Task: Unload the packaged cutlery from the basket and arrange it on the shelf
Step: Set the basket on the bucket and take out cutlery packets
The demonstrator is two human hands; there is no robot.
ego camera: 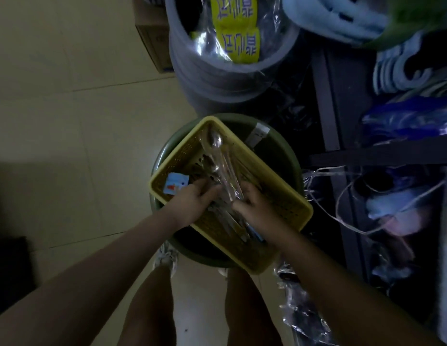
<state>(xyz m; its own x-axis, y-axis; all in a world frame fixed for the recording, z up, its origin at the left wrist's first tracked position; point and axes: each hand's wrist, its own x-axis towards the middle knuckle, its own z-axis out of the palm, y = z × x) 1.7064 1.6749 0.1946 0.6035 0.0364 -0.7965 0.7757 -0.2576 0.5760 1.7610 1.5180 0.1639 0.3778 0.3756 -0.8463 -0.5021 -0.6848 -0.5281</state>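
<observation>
My two hands are inside the yellow basket (287,216), which sits on top of a green tub (284,156). My left hand (192,203) and my right hand (254,208) both have their fingers curled around a bunch of packaged cutlery (222,171) in clear wrap. The bunch lies in the middle of the basket. A small blue card (175,183) lies in the basket's left corner. Behind the basket stands a grey bucket (217,81).
</observation>
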